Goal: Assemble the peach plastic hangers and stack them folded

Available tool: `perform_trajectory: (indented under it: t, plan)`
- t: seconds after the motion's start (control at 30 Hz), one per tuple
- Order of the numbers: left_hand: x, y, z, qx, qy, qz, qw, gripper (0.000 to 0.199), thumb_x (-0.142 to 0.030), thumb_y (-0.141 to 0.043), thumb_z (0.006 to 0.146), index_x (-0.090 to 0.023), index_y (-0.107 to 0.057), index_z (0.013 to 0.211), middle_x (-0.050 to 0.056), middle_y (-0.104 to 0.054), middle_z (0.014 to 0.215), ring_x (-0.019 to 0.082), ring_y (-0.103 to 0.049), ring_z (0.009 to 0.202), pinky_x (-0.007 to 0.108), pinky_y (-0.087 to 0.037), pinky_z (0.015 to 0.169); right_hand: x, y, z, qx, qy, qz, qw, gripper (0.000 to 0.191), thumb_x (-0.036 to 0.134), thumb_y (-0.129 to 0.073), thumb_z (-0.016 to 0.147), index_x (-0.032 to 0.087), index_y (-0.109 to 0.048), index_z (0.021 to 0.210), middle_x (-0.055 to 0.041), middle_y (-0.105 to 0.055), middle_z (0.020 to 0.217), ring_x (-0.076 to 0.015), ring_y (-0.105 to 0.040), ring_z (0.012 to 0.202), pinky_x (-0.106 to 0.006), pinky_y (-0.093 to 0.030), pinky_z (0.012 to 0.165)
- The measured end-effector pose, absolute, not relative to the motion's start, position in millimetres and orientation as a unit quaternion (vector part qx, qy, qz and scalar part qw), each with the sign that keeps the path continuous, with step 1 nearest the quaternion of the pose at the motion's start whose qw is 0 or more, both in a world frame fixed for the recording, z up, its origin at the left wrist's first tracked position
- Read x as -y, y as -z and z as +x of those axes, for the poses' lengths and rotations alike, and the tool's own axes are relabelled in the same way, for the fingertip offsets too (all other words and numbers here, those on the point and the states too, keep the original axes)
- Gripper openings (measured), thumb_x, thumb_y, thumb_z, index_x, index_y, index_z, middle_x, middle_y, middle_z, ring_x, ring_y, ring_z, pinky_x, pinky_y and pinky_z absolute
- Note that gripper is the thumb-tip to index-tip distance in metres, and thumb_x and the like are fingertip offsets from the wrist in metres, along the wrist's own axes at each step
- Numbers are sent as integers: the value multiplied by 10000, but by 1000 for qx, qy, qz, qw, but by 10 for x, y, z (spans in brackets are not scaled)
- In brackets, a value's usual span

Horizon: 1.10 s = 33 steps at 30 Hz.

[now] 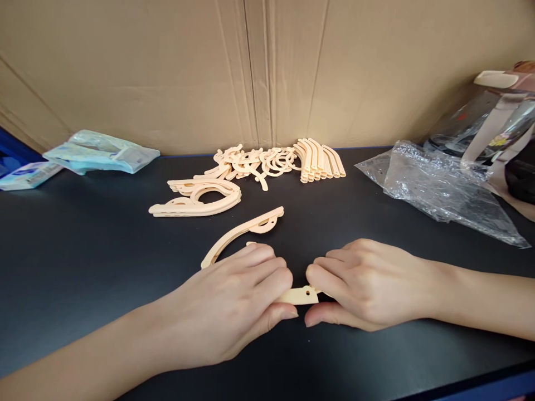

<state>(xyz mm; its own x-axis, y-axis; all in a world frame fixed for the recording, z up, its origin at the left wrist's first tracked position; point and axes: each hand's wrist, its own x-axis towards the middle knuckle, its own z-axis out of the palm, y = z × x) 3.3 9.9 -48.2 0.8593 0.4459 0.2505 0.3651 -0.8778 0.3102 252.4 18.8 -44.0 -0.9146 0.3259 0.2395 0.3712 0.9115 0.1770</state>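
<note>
Both hands meet at the front middle over the dark table. My left hand [234,303] is closed round a beige plastic folding-hanger arm [298,296], whose end with a small hole sticks out to the right. My right hand [370,284] is closed at that end. A sliver of beige plastic shows at its fingertips, but most of what it grips is hidden. Just beyond my left hand lies a curved hanger piece [240,228] with a rounded tab, its lower end partly covered by that hand.
Folded hangers [196,209] lie stacked at left centre. Behind them sit a loose heap of hooks and small parts [246,161] and a row of curved arms [320,161]. A clear plastic bag [426,184] and a bottle [468,122] stand right; tissue packs [100,153] lie left. Cardboard [167,72] rises behind.
</note>
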Motion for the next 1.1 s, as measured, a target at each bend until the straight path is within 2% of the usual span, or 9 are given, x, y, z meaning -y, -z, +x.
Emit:
perform_trajectory:
  t: [0.23, 0.43, 0.67, 0.87, 1.0, 1.1]
  plan:
    - [-112, 385, 68, -200, -136, 960, 138, 317, -265, -318, 1092, -176, -500, 848, 29, -538, 824, 199, -439, 764, 316, -343, 704, -178, 445, 2539, 970, 156, -147, 118, 377, 420, -256, 1110, 166, -512, 1000, 56, -553, 598, -134, -507, 441, -322, -243, 448]
    - [-126, 355, 67, -187, -137, 962, 143, 338, -249, -322, 1090, -165, -542, 847, 27, -543, 791, 193, -444, 735, 311, -359, 699, -176, 440, 2543, 967, 173, -125, 137, 344, 423, -289, 1106, 149, -496, 1131, 67, -536, 581, -135, -479, 426, -323, -236, 427]
    - [-119, 354, 72, -180, -145, 962, 147, 354, -267, -320, 1092, -172, -558, 848, 33, -572, 797, 196, -462, 743, 318, -379, 702, -180, 443, 2543, 967, 178, -111, 147, 327, 402, -283, 1107, 149, -487, 1139, 70, -509, 573, -132, -447, 419, -311, -242, 406]
    - [-82, 394, 165, -134, -162, 967, 147, 352, -215, -315, 1085, -194, -613, 899, 31, -622, 803, 213, -483, 774, 345, -388, 776, -149, 438, 2489, 961, 188, -94, 178, 221, 289, -276, 1098, 211, -443, 976, 75, -471, 559, -137, -415, 396, -317, -229, 406]
    - [-73, 370, 157, -163, -147, 964, 153, 311, -230, -359, 1075, -175, -599, 884, 37, -613, 809, 211, -498, 786, 338, -397, 771, -156, 457, 2498, 966, 165, -108, 169, 262, 369, -255, 1109, 191, -428, 1023, 63, -524, 595, -139, -467, 424, -310, -268, 422]
    - [-85, 366, 116, -178, -143, 960, 159, 260, -235, -388, 1063, -169, -579, 900, 39, -606, 838, 210, -498, 800, 334, -397, 772, -176, 457, 2506, 972, 103, -134, 161, 342, 433, -198, 1111, 179, -414, 1035, 52, -565, 623, -133, -515, 455, -298, -280, 434]
